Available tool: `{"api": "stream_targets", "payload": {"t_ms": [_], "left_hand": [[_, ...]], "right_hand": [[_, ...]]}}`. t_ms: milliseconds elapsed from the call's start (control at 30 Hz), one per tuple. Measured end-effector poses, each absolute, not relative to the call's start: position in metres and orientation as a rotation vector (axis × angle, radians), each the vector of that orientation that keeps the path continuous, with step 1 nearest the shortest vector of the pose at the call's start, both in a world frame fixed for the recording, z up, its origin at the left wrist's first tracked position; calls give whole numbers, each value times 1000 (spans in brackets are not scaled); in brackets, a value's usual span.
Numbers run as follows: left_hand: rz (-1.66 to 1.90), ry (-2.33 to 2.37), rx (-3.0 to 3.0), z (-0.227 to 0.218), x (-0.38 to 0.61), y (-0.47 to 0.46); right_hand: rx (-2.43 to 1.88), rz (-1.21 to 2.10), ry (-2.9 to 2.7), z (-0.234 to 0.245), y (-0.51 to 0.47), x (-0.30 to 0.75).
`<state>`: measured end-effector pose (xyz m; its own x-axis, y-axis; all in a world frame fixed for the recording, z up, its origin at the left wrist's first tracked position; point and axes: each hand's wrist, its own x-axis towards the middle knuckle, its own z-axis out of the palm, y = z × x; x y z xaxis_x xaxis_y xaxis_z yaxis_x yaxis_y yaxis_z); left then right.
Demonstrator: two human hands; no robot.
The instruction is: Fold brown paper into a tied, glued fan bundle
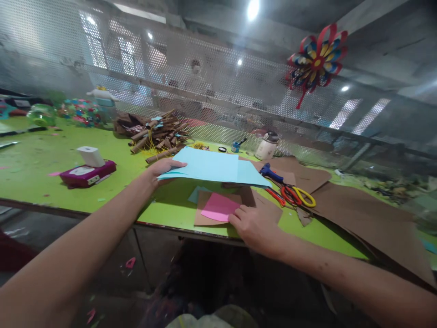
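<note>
Left hand is gripping blue sheets at left end; right hand is touching pink paper at right edge, can't tell if pinching.

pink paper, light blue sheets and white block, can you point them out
pink paper [220,207]: head view, middle of its upper face
light blue sheets [212,165]: head view, top sheet's surface
white block [91,157]: head view, its front side

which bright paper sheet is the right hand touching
The pink sheet, lying over a small brown sheet; the right hand touches its right end. The large light blue sheets are held up by the left hand instead.
</note>
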<state>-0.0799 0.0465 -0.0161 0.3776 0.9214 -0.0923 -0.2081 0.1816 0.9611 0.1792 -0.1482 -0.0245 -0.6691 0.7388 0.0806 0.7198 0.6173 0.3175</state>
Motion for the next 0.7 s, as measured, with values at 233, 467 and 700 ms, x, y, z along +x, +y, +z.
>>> {"api": "stream_targets", "payload": {"t_ms": [233, 467, 700], "left_hand": [[901, 953, 1037, -18, -85, 53], [900, 1000, 1021, -12, -75, 40], [852, 951, 1108, -15, -64, 36]], "right_hand": [[1594, 575, 3253, -42, -151, 210], [1987, 1014, 3202, 0, -197, 242], [2232, 1665, 3026, 55, -149, 237]]}}
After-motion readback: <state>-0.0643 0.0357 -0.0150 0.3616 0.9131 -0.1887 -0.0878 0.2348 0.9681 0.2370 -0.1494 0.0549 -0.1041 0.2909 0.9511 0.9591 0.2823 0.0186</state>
